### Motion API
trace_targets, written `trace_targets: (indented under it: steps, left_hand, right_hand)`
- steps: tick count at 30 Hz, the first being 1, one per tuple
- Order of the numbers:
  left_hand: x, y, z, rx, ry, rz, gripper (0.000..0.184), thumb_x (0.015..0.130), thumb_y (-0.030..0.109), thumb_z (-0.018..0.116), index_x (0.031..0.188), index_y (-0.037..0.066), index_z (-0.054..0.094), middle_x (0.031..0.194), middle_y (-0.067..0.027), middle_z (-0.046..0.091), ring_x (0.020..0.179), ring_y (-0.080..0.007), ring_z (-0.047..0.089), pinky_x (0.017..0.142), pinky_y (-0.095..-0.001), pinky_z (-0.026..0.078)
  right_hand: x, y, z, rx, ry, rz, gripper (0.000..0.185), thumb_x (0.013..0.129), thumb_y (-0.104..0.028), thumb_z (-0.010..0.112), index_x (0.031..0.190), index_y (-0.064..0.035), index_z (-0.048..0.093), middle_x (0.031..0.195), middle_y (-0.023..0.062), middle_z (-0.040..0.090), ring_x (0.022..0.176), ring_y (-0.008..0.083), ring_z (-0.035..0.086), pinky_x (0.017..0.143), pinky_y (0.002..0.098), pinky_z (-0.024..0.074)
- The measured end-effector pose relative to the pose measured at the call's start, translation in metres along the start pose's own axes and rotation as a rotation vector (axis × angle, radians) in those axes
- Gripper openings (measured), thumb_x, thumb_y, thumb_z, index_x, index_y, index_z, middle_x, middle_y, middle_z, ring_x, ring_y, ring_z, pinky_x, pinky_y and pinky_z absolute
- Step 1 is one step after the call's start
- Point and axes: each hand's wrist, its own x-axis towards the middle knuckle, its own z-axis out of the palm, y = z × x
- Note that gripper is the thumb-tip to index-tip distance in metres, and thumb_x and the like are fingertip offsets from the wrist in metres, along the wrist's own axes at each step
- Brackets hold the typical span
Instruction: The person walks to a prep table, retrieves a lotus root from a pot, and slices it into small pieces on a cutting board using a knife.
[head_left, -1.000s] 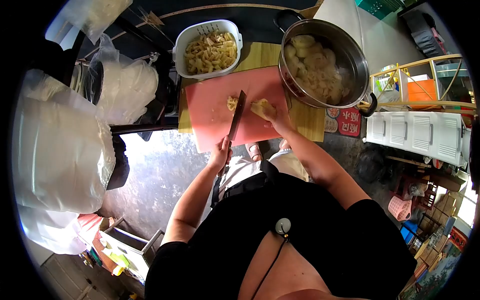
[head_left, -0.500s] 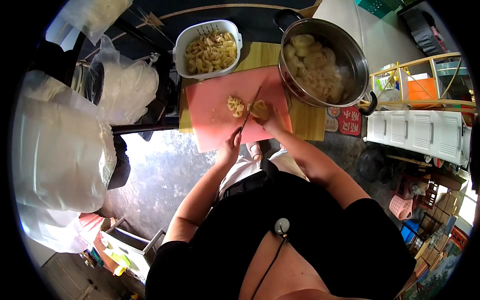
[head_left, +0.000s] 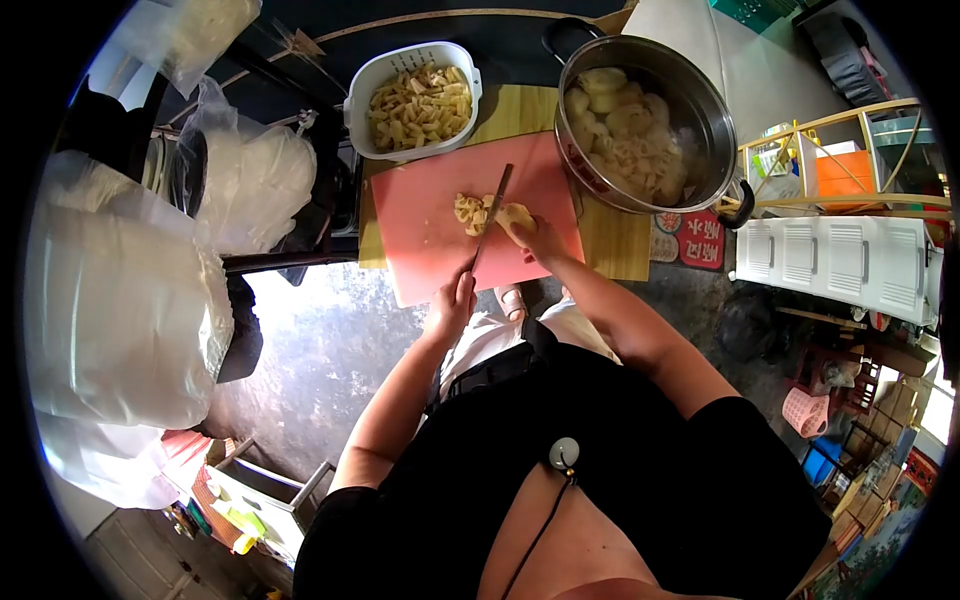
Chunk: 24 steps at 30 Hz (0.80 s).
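My left hand (head_left: 455,298) is wrapped round the handle of a long knife (head_left: 491,215), its blade reaching away over a pink cutting board (head_left: 420,190). At the blade's right side my right hand (head_left: 541,243) grips a pale yellow piece of food (head_left: 515,218), whose exact kind I cannot make out. Cut pieces (head_left: 467,212) of the same pale food lie in a small heap just left of the blade. Whether the blade touches the held piece is hard to tell.
A white basket (head_left: 350,110) with chopped pale pieces stands behind the board. Right of it is a large metal pot (head_left: 722,140) holding pale chunks in liquid. Both are on a wooden surface (head_left: 615,245). Plastic bags (head_left: 250,170) hang at left; white drawers (head_left: 830,265) stand at right.
The knife has shifted slightly left and turned, so more of its blade's flat shows. My right hand and the held piece have stayed nearly in place, beside the blade.
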Motion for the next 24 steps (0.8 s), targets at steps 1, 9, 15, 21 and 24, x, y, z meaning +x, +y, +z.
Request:
trace_targets:
  steps: [1, 9, 15, 21, 24]
  left_hand:
    - [0.002, 0.002, 0.000, 0.048, -0.036, -0.143, 0.039, 0.096, 0.030, 0.036, 0.127, 0.008, 0.047, 0.059, -0.0093, 0.050, 0.051, -0.0164, 0.050, 0.055, -0.0331, 0.044]
    - [0.008, -0.009, 0.013, 0.495, 0.241, 0.228, 0.038, 0.094, 0.033, 0.040, 0.123, 0.011, 0.051, 0.094, -0.0246, 0.060, 0.088, -0.0403, 0.059, 0.076, -0.0452, 0.045]
    - [0.003, -0.008, 0.005, -0.167, 0.090, -0.002, 0.041, 0.098, 0.033, 0.032, 0.124, 0.005, 0.046, 0.056, 0.0011, 0.038, 0.039, -0.0067, 0.033, 0.034, -0.0226, 0.029]
    - [0.005, -0.009, 0.004, -0.104, -0.057, -0.122, 0.041, 0.098, 0.033, 0.032, 0.124, 0.004, 0.045, 0.056, 0.0017, 0.039, 0.040, -0.0070, 0.034, 0.035, -0.0238, 0.032]
    - [0.008, -0.010, 0.008, 0.105, 0.019, -0.079, 0.041, 0.096, 0.034, 0.036, 0.122, 0.006, 0.050, 0.064, -0.0079, 0.051, 0.052, -0.0180, 0.050, 0.050, -0.0316, 0.043]
  right_hand:
    - [-0.003, -0.007, -0.001, -0.014, -0.017, 0.039, 0.058, 0.080, -0.039, 0.062, 0.116, 0.0047, 0.046, 0.083, 0.0121, 0.059, 0.059, 0.0178, 0.061, 0.045, 0.0295, 0.0524]
    - [-0.001, -0.010, 0.008, 0.123, 0.012, 0.178, 0.055, 0.083, -0.042, 0.057, 0.105, 0.0075, 0.050, 0.076, 0.0145, 0.060, 0.052, 0.0204, 0.062, 0.043, 0.0292, 0.0524]
    - [-0.002, 0.006, 0.006, 0.237, 0.025, 0.152, 0.050, 0.087, -0.043, 0.049, 0.118, -0.0049, 0.040, 0.085, 0.0133, 0.057, 0.046, 0.0202, 0.058, 0.040, 0.0281, 0.0504]
    - [0.007, 0.015, 0.003, 0.185, -0.016, 0.172, 0.046, 0.090, -0.040, 0.044, 0.122, -0.0083, 0.036, 0.093, 0.0142, 0.055, 0.049, 0.0193, 0.057, 0.042, 0.0280, 0.0510]
    - [0.013, 0.021, 0.007, 0.205, 0.014, 0.121, 0.047, 0.090, -0.040, 0.044, 0.122, -0.0067, 0.037, 0.091, 0.0141, 0.054, 0.050, 0.0198, 0.058, 0.042, 0.0292, 0.0517]
